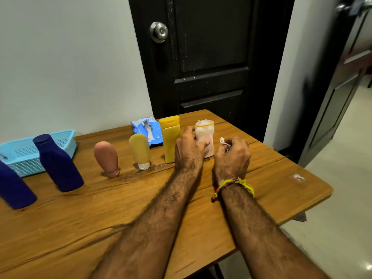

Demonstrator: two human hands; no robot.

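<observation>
Left hand [189, 150] grips the pale pink bottle [203, 134]. The thumb lies across the front of the bottle's body and the other fingers are curled round the far side, so this hand is clamped on the bottle. The bottle stands upright on the table [271, 178] with its long axis vertical and its clear top above the fingers of the left hand.

The right hand [232, 156] is just beside the bottle, on the side away from the left palm, and does not touch it. Its fingers are curled together and pinch a small white wipe [223, 141]. The wipe sticks out at the far upper side of this hand, towards the bottle.

The coming move seems to turn on this relation: the bottle lies directly to the left of the right hand, at nearly the same height as the wipe, with only a narrow gap between. I judge that a short sideways move of the right hand will bring the wipe to the bottle's wall, while the left hand holds the bottle steady. Since the left thumb covers part of the front, the free surface is mostly the side that faces the right hand and the upper part.

On the other side of the left hand, just beside it, stands a yellow bottle [171, 135].
</observation>
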